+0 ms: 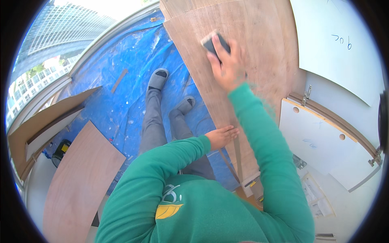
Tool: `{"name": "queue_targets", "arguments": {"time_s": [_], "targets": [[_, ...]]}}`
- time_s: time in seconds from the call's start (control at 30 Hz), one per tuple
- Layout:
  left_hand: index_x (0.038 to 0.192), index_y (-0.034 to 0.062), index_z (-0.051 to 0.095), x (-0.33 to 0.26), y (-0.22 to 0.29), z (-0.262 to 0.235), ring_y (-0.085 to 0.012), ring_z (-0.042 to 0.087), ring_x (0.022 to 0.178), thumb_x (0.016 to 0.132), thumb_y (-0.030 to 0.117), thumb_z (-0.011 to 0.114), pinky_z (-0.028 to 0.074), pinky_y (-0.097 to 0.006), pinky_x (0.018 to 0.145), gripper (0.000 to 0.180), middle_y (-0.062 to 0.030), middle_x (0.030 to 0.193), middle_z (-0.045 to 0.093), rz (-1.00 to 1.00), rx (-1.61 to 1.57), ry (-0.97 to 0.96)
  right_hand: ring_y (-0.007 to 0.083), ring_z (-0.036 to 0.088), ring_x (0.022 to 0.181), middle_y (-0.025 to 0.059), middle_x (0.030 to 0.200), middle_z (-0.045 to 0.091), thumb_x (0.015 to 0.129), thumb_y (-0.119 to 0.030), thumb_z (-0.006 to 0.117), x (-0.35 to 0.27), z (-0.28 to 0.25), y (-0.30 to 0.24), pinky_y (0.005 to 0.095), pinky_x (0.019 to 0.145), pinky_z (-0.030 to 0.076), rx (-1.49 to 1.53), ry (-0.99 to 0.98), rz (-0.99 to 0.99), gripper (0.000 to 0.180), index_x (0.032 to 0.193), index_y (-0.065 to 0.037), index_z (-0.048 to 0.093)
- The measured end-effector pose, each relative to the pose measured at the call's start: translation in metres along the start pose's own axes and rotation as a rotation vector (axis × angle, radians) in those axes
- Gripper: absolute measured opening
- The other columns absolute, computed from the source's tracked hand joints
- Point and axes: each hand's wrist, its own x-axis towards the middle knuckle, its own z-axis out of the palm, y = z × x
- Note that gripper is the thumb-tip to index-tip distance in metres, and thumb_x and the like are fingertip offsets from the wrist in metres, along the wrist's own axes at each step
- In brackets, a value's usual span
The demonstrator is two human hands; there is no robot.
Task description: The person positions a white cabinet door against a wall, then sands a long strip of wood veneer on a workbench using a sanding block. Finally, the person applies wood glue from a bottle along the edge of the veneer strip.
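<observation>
My right hand (228,65) grips a small dark block with a pale edge, which looks like a sanding block (210,45). It presses the block onto the face of a large reddish-brown plywood panel (259,52), toward the panel's far left part. My left hand (222,137) lies flat on the panel's near left edge, fingers stretched out and together. Just under those fingertips a narrow brown strip (238,158) runs back toward my body. The underside of the block is hidden against the wood.
Blue plastic sheeting (125,89) covers the floor under my slippered feet. Another plywood piece (85,182) lies at lower left, near leaning boards (48,117) and a window. White cabinet doors with hinges (320,125) and a white panel (340,44) stand at right.
</observation>
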Motion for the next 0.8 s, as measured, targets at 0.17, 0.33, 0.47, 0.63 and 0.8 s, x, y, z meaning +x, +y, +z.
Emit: {"name": "queue_targets", "arguments": {"time_s": [0.17,0.33,0.47,0.63,0.8], "targets": [[0.154,0.0004,0.05,-0.001,0.01,0.004,-0.0247,0.036,0.156,0.099,0.019,0.052,0.018,-0.044,0.134,0.058,-0.0107,0.165,0.045,-0.037,-0.033,-0.023,0.0383,0.052,0.115,0.015,0.132,0.056,0.091,-0.028,0.078,-0.07,-0.029,0.005,0.05,0.101,0.045,-0.039,-0.129,0.041,0.058,0.147,-0.026,0.065],[0.154,0.0014,0.05,0.003,0.006,0.0,-0.0243,0.035,0.157,0.099,0.019,0.052,0.017,-0.045,0.135,0.058,-0.0093,0.167,0.043,-0.025,-0.013,0.009,0.037,0.053,0.115,0.0141,0.128,0.057,0.092,-0.023,0.076,0.049,0.01,0.011,0.0473,0.1,0.046,-0.122,0.076,-0.086,0.056,0.147,-0.024,0.064],[0.16,0.0025,0.042,0.003,0.007,-0.007,-0.0234,0.027,0.16,0.1,0.019,0.05,0.014,-0.045,0.135,0.063,-0.0083,0.172,0.034,-0.015,-0.004,-0.051,0.0368,0.054,0.114,0.0178,0.126,0.06,0.098,-0.032,0.071,0.146,0.007,0.007,0.0498,0.102,0.045,-0.218,0.14,-0.024,0.057,0.148,-0.007,0.061],[0.162,0.0043,0.039,0.001,0.005,-0.003,-0.0232,0.023,0.162,0.1,0.019,0.05,0.013,-0.046,0.135,0.065,-0.0082,0.173,0.031,-0.02,-0.038,-0.065,0.0365,0.053,0.117,0.018,0.127,0.059,0.096,-0.027,0.074,0.156,-0.068,-0.011,0.051,0.107,0.043,0.144,0.353,0.023,0.057,0.15,-0.013,0.062],[0.162,0.0047,0.039,-0.006,-0.003,-0.018,-0.0235,0.022,0.163,0.1,0.019,0.05,0.013,-0.046,0.135,0.064,-0.0083,0.174,0.03,0.009,-0.021,-0.12,0.0261,0.058,0.112,0.01,0.124,0.057,0.099,-0.025,0.071,0.04,-0.161,0.002,0.0364,0.1,0.047,0.362,0.046,0.204,0.057,0.154,-0.017,0.059]]}}
